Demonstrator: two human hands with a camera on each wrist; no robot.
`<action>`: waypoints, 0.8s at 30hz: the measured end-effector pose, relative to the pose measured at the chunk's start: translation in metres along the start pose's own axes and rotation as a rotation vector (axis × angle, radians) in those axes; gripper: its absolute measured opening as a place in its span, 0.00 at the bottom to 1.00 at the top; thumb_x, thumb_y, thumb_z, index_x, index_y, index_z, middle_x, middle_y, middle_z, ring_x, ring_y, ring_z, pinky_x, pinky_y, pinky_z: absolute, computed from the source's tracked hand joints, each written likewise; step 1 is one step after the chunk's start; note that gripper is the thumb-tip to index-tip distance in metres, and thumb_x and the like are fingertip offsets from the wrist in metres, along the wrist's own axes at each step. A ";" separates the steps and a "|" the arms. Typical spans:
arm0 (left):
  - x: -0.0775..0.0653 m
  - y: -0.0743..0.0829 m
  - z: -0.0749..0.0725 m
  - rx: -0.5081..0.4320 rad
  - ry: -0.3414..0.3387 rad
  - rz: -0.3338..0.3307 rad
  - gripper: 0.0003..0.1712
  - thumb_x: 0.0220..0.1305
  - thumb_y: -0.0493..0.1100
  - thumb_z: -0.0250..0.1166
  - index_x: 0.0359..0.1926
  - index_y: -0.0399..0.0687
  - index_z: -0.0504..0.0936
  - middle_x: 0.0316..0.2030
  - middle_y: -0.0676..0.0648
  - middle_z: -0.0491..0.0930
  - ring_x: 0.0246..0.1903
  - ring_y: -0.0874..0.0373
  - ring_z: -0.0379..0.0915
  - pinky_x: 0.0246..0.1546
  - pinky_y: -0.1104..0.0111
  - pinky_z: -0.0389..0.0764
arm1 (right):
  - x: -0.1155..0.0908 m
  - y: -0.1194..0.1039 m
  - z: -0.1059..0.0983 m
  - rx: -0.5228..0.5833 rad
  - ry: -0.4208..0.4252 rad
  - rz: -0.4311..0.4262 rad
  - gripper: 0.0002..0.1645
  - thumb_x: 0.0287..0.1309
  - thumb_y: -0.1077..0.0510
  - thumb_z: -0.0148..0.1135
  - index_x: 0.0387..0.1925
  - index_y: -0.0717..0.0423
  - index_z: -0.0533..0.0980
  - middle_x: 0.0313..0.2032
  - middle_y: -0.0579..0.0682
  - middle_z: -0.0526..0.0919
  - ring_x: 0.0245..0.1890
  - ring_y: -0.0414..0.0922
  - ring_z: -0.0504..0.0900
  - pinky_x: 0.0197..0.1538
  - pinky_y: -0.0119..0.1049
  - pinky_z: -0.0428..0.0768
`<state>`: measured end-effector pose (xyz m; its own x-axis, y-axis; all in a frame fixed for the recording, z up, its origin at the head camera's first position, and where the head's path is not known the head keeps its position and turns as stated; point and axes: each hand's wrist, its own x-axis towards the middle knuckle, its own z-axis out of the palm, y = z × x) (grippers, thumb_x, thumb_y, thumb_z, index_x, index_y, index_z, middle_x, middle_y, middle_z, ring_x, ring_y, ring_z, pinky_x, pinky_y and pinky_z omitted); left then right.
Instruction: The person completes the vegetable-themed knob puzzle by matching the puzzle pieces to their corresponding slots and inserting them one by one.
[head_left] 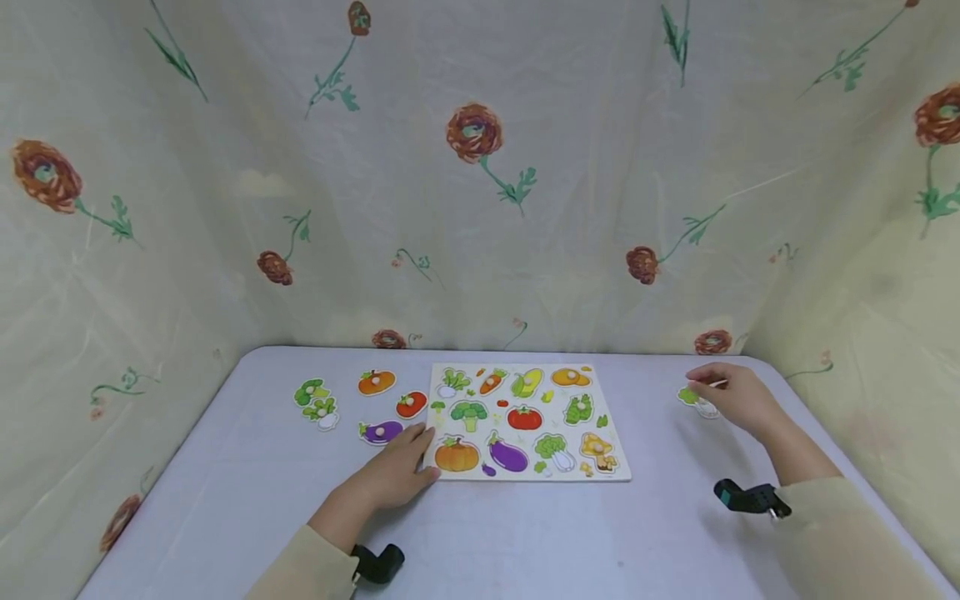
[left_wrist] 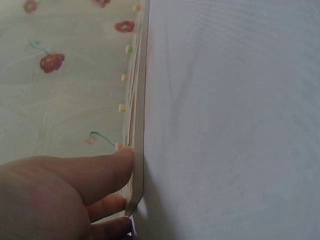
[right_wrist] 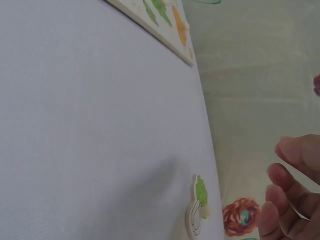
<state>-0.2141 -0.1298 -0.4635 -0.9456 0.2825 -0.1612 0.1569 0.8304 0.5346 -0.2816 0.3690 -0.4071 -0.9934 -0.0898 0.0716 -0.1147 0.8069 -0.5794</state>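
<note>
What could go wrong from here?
1. The right hand hovers over the cabbage piece without holding it, so its fingers might miss the small knob or nudge the piece away.
2. The left hand is right by the loose eggplant piece; a small shift could knock it.
3. If that hand pushes the board sideways, its left edge may bump the nearby tomato piece.

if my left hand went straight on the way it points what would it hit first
The puzzle board: the left hand already seems to touch its left edge. Whether the fingers would push it or slide over is hard to judge.
</note>
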 end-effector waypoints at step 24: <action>0.001 0.001 0.000 -0.005 -0.004 -0.010 0.40 0.69 0.50 0.64 0.76 0.45 0.61 0.76 0.40 0.54 0.75 0.41 0.49 0.70 0.43 0.60 | 0.023 0.063 0.026 0.058 0.029 0.182 0.19 0.66 0.62 0.58 0.52 0.74 0.75 0.45 0.68 0.80 0.40 0.55 0.77 0.37 0.37 0.76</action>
<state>-0.2145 -0.1290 -0.4634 -0.9460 0.2760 -0.1697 0.1460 0.8307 0.5372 -0.3120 0.4024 -0.4626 -0.9973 0.0722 -0.0163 0.0663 0.7733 -0.6305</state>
